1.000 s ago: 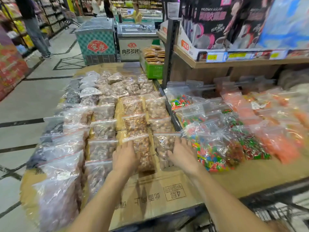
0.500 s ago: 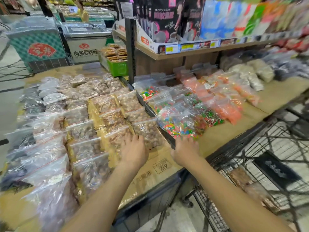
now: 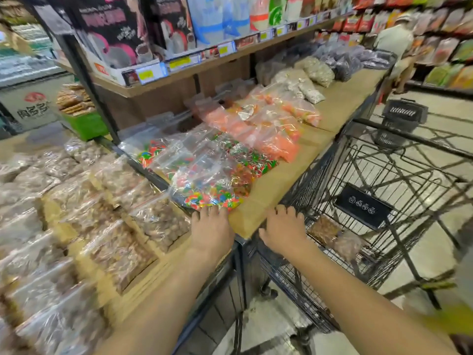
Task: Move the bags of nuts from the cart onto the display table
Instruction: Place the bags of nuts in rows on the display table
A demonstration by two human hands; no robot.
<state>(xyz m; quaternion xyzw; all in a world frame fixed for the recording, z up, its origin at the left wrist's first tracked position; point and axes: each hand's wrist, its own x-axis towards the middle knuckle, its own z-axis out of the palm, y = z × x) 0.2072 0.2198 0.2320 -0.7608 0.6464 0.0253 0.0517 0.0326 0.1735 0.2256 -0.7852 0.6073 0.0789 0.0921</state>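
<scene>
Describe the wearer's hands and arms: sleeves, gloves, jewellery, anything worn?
Two bare arms enter from the bottom edge. No sleeves show anywhere along either forearm. The left hand and right hand wear no gloves. No watch, bracelet or ring shows on either wrist or on the fingers, though motion blur softens fine detail.

red-logo white cabinet [image 3: 30, 103] shows chinese characters "肉多多"; other labels too blurred to read.

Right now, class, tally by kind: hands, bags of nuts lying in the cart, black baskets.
hands: 2, left hand and right hand
bags of nuts visible in the cart: 2
black basket: 1
Total: 5
</scene>
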